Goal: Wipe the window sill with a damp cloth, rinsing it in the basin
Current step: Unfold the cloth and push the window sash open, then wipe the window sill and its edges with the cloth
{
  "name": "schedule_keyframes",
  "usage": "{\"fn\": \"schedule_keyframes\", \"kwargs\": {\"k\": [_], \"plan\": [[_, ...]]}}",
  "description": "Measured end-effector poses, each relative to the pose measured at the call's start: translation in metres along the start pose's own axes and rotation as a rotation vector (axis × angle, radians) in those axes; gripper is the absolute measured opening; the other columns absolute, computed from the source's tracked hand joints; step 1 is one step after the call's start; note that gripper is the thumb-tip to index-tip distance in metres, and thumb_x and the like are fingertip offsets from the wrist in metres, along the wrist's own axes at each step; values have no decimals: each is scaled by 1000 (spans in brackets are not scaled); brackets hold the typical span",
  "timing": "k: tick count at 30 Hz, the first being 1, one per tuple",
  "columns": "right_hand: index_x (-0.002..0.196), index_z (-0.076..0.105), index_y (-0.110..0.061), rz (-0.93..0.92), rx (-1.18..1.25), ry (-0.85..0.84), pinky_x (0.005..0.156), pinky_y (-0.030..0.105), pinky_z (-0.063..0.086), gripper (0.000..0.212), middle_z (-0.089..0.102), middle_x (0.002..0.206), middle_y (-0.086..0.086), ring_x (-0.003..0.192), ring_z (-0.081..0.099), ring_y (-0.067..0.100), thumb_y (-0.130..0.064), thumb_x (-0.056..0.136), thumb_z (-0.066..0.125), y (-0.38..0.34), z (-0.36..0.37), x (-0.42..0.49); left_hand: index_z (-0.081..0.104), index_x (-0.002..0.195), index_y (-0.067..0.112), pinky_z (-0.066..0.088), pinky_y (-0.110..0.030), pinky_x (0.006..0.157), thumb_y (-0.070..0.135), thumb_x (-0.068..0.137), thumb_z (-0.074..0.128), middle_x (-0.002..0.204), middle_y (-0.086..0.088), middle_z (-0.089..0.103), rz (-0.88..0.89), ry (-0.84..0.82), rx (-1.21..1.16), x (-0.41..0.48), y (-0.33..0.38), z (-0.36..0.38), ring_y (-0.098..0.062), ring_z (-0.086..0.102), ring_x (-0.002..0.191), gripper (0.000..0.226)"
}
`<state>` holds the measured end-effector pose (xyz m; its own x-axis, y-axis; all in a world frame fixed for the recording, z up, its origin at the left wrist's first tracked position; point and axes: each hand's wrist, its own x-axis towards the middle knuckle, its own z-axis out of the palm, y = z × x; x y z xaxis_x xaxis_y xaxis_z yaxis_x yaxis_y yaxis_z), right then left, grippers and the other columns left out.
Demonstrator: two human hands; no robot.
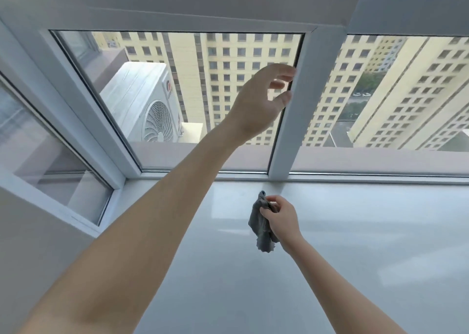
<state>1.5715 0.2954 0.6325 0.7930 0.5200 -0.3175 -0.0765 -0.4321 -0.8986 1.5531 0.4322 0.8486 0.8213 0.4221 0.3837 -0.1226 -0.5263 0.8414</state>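
Right hand [281, 219]: fingers curled round bunched grey cloth [261, 225], hanging over glossy white window sill [368, 257] near its back edge. Left hand [261, 102]: raised, fingers loosely spread, holding nothing, fingertips by white mullion [294, 130]. Sill broad to the right; angled side window [50, 161] closing left end. Air-conditioner unit [144, 102] outside glass.

Setting: a room in a high-rise flat, at a bay window. Evidence: white window frames [299, 105] meet at a corner over a wide, glossy white sill [355, 232], and an air-conditioner unit [142, 100] sits on the ledge just outside the glass. Beyond it stand cream tower blocks [228, 54] with rows of small windows, and a street [360, 95] with cars lies far below.
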Motion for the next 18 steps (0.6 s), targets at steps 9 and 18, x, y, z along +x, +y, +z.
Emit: {"fn": "schedule_keyframes", "kwargs": {"k": [9,18], "plan": [[103,64,-36,-321,-434,-147,74,29,49,19,66,82,-18,79,63,14,-34,84,63,25,29,34,58,113,14,42,-12,82,8,87,57,110,4,60,-263,157,85,-57,-101,-19,-9,56,101,26],[121,61,-34,-521,-1177,-395,102,49,26,62,55,133,8,122,52,36,-63,92,14,172,92,58,60,107,19,41,-8,77,6,88,50,110,6,57,-691,423,358,-203,-247,-21,-13,51,107,25]]}}
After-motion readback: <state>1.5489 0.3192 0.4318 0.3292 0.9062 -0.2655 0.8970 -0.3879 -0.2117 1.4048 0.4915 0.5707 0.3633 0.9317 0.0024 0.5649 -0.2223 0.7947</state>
